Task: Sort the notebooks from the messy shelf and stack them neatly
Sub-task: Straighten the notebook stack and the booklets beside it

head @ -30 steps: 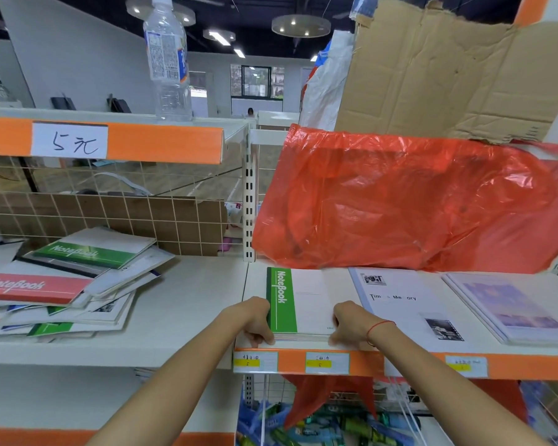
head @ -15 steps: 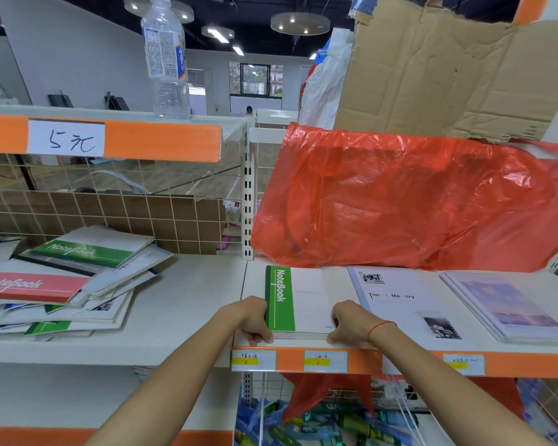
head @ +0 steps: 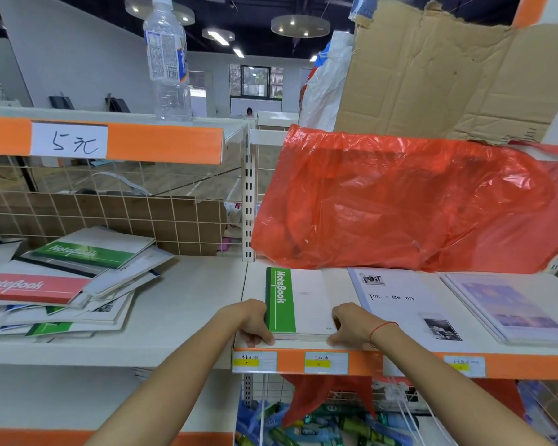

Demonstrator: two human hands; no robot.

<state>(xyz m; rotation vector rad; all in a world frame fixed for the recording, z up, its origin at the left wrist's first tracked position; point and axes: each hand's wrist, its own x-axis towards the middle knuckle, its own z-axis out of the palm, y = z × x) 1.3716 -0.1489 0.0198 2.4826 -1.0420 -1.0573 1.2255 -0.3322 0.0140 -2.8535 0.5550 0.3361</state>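
While my left hand [head: 251, 323] and right hand [head: 348, 321] clamp the green notebook stack [head: 298, 304] at its near corners, it seems light, bendy, slick-covered.

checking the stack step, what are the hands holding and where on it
Both hands, left and right, hold the green notebook stack at its near corners, one on each side.

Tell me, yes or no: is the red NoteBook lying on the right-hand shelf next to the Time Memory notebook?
No: the red NoteBook lies in the messy pile on the left shelf; a green NoteBook stack sits beside the Time Memory notebook.
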